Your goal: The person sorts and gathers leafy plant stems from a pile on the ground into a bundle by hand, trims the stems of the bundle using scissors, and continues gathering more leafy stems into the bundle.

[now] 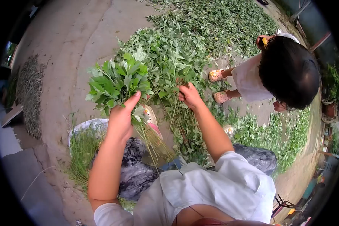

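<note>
My left hand (pixel 125 115) is closed around a bunch of leafy green stems (pixel 118 81). The broad, lobed leaves fan out above my thumb, and the long thin stalks hang down towards my lap. Over the large heap of cut leafy plants (pixel 158 52) in front of me, my right hand (pixel 191 96) has its fingers closed on a leafy stem at the near side of the heap. Part of that stem is hidden by my fingers and the surrounding foliage.
A person (pixel 286 71) in pink clogs stands right of the heap, holding something yellow. More cut leaves (pixel 222 22) cover the ground behind. At my left is a pale, round-rimmed container (pixel 88 125) beside thin green grass-like stalks (pixel 83 150). A darker dried patch (pixel 31 98) lies further left.
</note>
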{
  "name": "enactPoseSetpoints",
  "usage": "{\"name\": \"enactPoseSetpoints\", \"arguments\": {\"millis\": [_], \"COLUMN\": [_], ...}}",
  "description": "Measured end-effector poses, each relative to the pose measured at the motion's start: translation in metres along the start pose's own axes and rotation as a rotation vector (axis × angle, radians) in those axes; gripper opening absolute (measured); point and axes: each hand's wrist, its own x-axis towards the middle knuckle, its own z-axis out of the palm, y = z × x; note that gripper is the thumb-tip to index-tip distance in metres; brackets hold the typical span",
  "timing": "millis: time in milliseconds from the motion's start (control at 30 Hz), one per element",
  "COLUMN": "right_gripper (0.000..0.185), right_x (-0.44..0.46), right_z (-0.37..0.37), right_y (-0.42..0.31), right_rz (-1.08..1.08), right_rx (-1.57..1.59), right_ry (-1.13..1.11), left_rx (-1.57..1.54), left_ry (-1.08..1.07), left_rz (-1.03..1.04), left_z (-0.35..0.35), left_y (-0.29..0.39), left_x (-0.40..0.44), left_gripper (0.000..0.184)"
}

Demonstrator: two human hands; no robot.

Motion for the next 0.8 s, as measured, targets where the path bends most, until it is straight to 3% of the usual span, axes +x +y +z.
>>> {"name": "enactPoseSetpoints", "arguments": {"millis": [100, 267, 333, 400, 467, 500, 533, 600, 633, 667, 733, 800], "right_gripper": [0.024, 0.029, 0.027, 0.026, 0.023, 0.023, 0.023, 0.023, 0.021, 0.021, 0.021, 0.018], "right_x": [-0.036, -0.087, -0.093, -0.093, -0.099, -0.104, -0.108, -0.116, -0.12, -0.118, -0.111, -0.098], "right_z": [0.024, 0.079, 0.084, 0.084, 0.087, 0.094, 0.097, 0.104, 0.103, 0.101, 0.091, 0.063], "right_y": [-0.024, -0.051, -0.056, -0.056, -0.06, -0.054, -0.056, -0.063, -0.054, -0.049, -0.04, -0.027], "right_rz": [0.05, 0.096, 0.12, 0.057, -0.127, -0.586, -0.587, -0.303, -0.472, -0.47, -1.051, -1.155], "right_rx": [-0.149, -0.302, -0.404, -0.541, -0.932, -1.137, -1.14, -1.769, -1.722, -1.723, -1.737, -1.719], "right_ry": [-0.187, -0.096, -0.269, -0.295, -0.351, -0.252, -0.247, -0.132, -0.063, -0.058, 0.061, 0.101], "left_rx": [-0.017, -0.143, -0.185, -0.222, -0.132, -0.028, -0.029, -0.019, -0.053, -0.053, -0.116, -0.226], "left_ry": [-0.078, -0.164, -0.247, -0.334, -0.501, -0.526, -0.532, -0.39, -0.355, -0.359, -0.266, -0.259], "left_rz": [-0.08, -0.113, -0.095, -0.081, -0.009, 0.071, 0.071, 0.147, 0.179, 0.177, 0.159, 0.127], "left_z": [-0.002, 0.002, -0.001, -0.004, -0.007, -0.005, -0.003, 0.006, 0.005, 0.004, 0.004, 0.002], "left_y": [-0.012, -0.023, -0.025, -0.027, -0.03, -0.029, -0.03, -0.031, -0.04, -0.045, -0.049, -0.034], "left_x": [0.005, 0.002, 0.005, 0.006, 0.009, 0.006, 0.003, -0.005, 0.003, 0.006, 0.006, 0.003], "left_gripper": [0.027, 0.022, 0.02, 0.019, 0.018, 0.022, 0.022, 0.018, 0.021, 0.021, 0.023, 0.019]}}
